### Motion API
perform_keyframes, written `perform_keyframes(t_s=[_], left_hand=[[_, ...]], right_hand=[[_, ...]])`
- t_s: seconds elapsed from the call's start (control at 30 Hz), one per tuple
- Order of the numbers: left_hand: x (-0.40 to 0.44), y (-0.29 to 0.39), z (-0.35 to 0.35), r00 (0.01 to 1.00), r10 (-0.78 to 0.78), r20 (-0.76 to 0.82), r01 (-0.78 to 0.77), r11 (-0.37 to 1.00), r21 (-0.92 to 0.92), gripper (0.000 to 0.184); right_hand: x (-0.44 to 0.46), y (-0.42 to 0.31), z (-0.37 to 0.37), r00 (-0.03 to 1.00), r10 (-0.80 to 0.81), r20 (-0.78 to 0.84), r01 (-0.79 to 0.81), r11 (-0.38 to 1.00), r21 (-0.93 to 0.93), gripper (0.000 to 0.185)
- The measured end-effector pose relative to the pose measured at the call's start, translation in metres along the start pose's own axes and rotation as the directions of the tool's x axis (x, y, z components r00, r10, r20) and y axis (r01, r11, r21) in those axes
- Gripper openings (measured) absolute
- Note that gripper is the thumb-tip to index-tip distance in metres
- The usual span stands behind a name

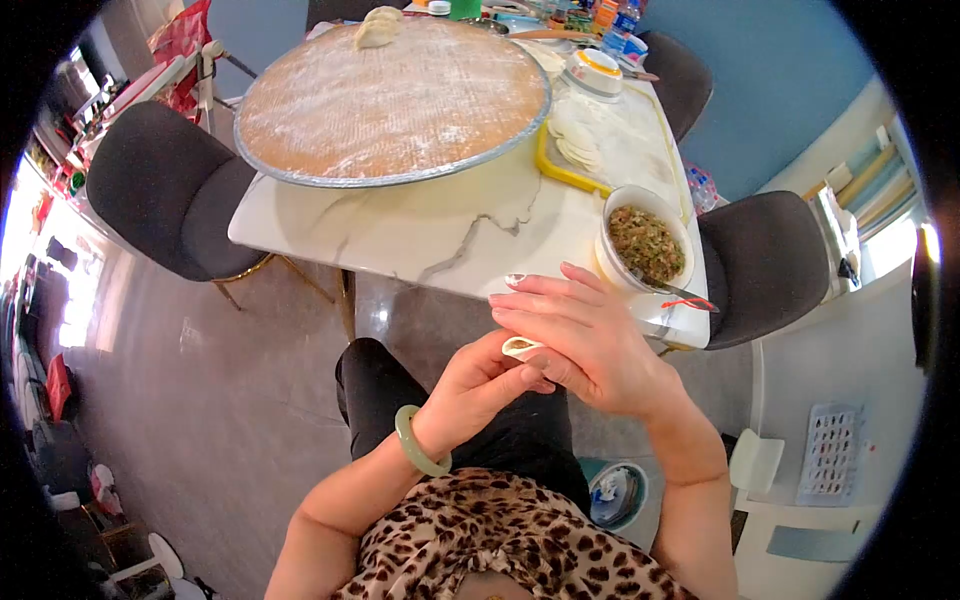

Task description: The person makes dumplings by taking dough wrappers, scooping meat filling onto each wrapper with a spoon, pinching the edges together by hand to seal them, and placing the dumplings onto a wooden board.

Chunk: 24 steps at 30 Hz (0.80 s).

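Note:
A small dumpling (519, 346), its pale wrapper folded over with some filling showing, is between my two hands in front of my lap. My left hand (478, 382) is closed around it from below, thumb along its near side. Over the top comes my right hand (590, 338), its thumb pressing the wrapper and its long fingers laid across; they partly hide the dumpling. Just beyond my right hand stands a white bowl (604, 262) of minced filling (646, 243), a spoon (690, 298) leaning in it. Flat round wrappers (576, 146) overlap on a yellow-rimmed board (567, 175).
A large round floured tray (390, 110) covers much of the marble table (400, 232), with several finished dumplings (378, 28) at its far edge. A white and yellow container (594, 72) sits beyond the wrappers. Dark chairs (165, 190) flank the table; a bin (618, 495) stands beside my leg.

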State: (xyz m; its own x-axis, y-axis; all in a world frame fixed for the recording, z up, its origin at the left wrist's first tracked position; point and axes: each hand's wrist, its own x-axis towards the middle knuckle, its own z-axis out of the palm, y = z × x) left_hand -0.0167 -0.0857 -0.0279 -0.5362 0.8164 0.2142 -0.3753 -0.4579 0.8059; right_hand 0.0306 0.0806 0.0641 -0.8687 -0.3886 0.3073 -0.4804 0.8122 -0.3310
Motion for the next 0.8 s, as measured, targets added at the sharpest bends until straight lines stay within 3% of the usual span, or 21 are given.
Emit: perform_keyframes(t_s=[0.17,0.23,0.33,0.4,0.43,0.57,0.63,0.67,0.73,0.8], left_hand=[[-0.003,-0.006,-0.005,0.999,0.016,-0.042,-0.018,0.999,-0.045,0.027],[-0.004,-0.003,-0.006,0.999,-0.005,-0.053,0.006,1.0,0.016,0.026],[-0.003,0.009,-0.005,0.995,-0.004,-0.103,0.013,0.996,0.092,0.025],[-0.003,0.01,-0.007,0.994,0.011,-0.107,0.009,0.982,0.191,0.023],[-0.004,0.01,-0.007,0.994,0.027,-0.106,0.005,0.956,0.292,0.021],[-0.007,0.0,-0.013,0.995,0.008,-0.102,0.02,0.963,0.27,0.022],[-0.006,-0.009,-0.01,0.989,-0.015,-0.145,0.012,1.0,-0.024,0.024],[-0.007,-0.012,-0.009,0.989,-0.008,-0.148,0.005,1.0,-0.024,0.024],[-0.007,-0.016,-0.007,0.986,-0.058,-0.155,0.018,0.967,-0.253,0.024],[-0.005,-0.012,-0.005,0.984,-0.039,-0.176,-0.002,0.974,-0.226,0.025]], right_hand=[[0.003,0.003,0.01,0.999,-0.037,0.02,0.038,0.999,-0.017,0.04],[0.007,0.002,0.011,0.999,-0.049,0.022,0.05,0.998,-0.026,0.04],[0.014,-0.005,0.009,0.999,0.045,-0.022,-0.04,0.978,0.205,0.039],[0.02,-0.008,0.002,0.999,-0.016,0.046,0.018,0.999,-0.028,0.039],[0.021,-0.007,0.002,0.999,-0.017,0.05,0.019,0.999,-0.027,0.039],[0.022,-0.005,0.006,0.99,-0.074,0.12,0.093,0.984,-0.155,0.035],[0.019,-0.002,0.013,0.988,-0.104,0.117,0.123,0.978,-0.168,0.034],[0.016,0.001,0.016,0.988,-0.127,0.082,0.14,0.975,-0.173,0.035],[0.018,0.003,0.019,0.987,-0.154,0.05,0.161,0.97,-0.181,0.035],[0.021,0.003,0.021,0.995,-0.097,0.027,0.099,0.991,-0.089,0.037]])
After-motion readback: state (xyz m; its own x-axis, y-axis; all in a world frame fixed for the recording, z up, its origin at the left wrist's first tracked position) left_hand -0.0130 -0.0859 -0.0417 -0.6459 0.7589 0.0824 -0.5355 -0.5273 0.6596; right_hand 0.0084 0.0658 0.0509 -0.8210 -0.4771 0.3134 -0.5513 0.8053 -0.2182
